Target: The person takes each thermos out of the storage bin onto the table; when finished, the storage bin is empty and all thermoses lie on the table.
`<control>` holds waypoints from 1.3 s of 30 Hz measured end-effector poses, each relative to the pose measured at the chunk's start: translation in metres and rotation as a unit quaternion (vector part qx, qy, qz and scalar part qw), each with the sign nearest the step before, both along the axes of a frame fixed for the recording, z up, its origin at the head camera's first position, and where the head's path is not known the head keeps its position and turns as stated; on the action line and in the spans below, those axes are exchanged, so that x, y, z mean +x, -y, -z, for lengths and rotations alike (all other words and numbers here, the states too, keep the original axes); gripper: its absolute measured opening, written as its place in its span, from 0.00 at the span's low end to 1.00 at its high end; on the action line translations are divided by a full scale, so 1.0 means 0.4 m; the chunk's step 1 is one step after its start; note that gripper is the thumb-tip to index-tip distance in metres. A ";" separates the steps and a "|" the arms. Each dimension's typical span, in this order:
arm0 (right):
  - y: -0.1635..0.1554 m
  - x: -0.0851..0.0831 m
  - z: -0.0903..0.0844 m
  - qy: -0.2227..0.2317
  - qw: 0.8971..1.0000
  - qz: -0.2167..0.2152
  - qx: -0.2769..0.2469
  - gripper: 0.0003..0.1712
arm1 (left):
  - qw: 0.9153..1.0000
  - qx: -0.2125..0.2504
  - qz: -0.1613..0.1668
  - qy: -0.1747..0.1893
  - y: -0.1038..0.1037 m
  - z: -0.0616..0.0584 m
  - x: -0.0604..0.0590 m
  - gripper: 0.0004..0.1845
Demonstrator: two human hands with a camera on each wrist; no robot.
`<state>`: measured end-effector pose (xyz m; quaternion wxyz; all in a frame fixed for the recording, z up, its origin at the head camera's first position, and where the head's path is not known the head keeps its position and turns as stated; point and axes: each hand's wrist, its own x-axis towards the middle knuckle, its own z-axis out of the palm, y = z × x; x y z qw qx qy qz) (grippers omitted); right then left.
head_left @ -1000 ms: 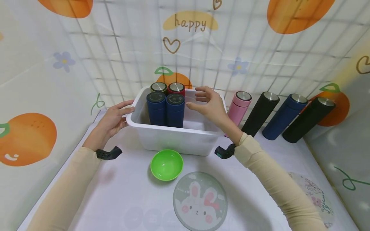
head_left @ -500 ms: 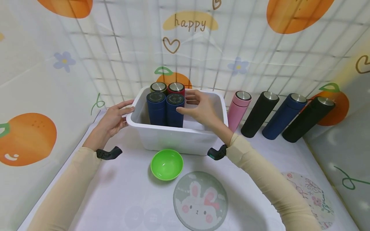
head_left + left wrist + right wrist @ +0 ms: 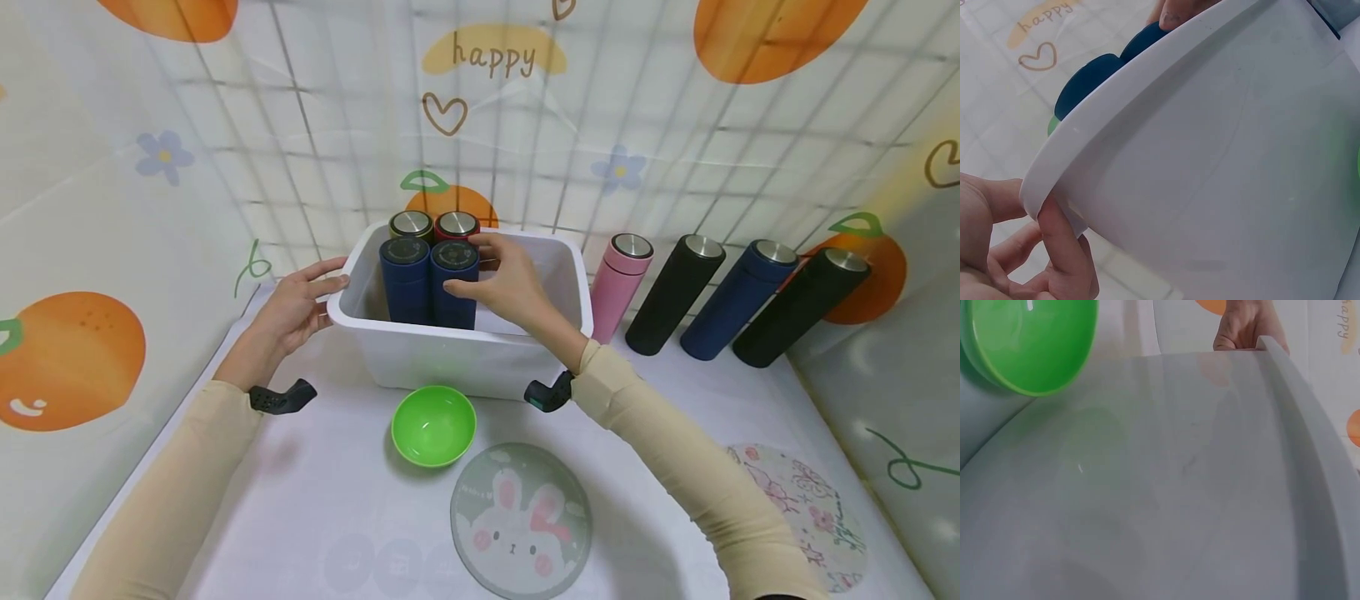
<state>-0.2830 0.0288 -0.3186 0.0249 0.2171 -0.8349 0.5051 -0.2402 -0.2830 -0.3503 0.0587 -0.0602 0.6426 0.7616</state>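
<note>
A white plastic bin (image 3: 465, 358) stands against the back wall. My left hand (image 3: 292, 308) pinches its left rim; in the left wrist view the thumb lies on the rim and a finger (image 3: 1063, 237) under it. Inside, two dark-blue thermos bottles stand upright in front, a left one (image 3: 407, 292) and a right one (image 3: 453, 308). Behind them rise a yellow-green-edged bottle (image 3: 412, 223) and a red one (image 3: 457, 223), both silver-topped. My right hand (image 3: 510, 287) reaches over the front rim and holds the right blue bottle near its top, thumb in front. Its other fingers are partly hidden.
A pink bottle (image 3: 621, 283), a black one (image 3: 675, 296), a blue one (image 3: 738, 300) and another black one (image 3: 801, 308) stand right of the bin. In front lie a green bowl (image 3: 433, 427) and a round rabbit mat (image 3: 521, 521); a floral mat (image 3: 810, 508) is at right.
My right hand has moved left inside the bin, from the space beside the bottles onto the right blue bottle. The left hand and the bin have stayed put.
</note>
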 end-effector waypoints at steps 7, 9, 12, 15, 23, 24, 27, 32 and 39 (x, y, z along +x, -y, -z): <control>0.002 -0.002 0.004 -0.004 1.000 0.011 0.014 0.37 | 1.000 -0.002 0.001 0.001 0.001 0.000 0.000 0.33; 0.003 -0.002 0.005 -0.001 1.000 0.010 0.015 0.36 | 1.000 -0.003 0.001 0.000 0.001 0.001 0.000 0.33; 0.004 -0.002 0.004 0.007 1.000 0.005 0.011 0.37 | 1.000 -0.004 0.001 -0.002 0.001 -0.001 0.000 0.33; 0.005 0.000 0.003 0.018 1.000 -0.006 0.000 0.37 | 1.000 -0.003 0.001 -0.003 0.000 -0.002 0.000 0.33; -0.002 0.000 0.004 0.008 0.999 -0.041 -0.001 0.37 | 1.000 -0.008 0.001 0.000 -0.001 -0.001 -0.001 0.32; -0.003 0.000 0.005 0.007 0.999 -0.045 -0.002 0.37 | 1.000 -0.008 -0.001 0.001 0.000 0.000 0.000 0.32; -0.006 0.000 0.008 0.008 0.999 -0.050 -0.007 0.36 | 1.000 -0.010 -0.002 0.002 -0.001 0.001 0.000 0.32; -0.013 0.004 0.011 0.012 0.999 -0.042 -0.019 0.36 | 1.000 -0.004 -0.002 0.000 -0.001 0.004 0.001 0.33; -0.028 0.012 0.000 0.013 0.999 -0.018 -0.026 0.36 | 1.000 0.001 0.000 0.001 0.000 0.002 0.000 0.33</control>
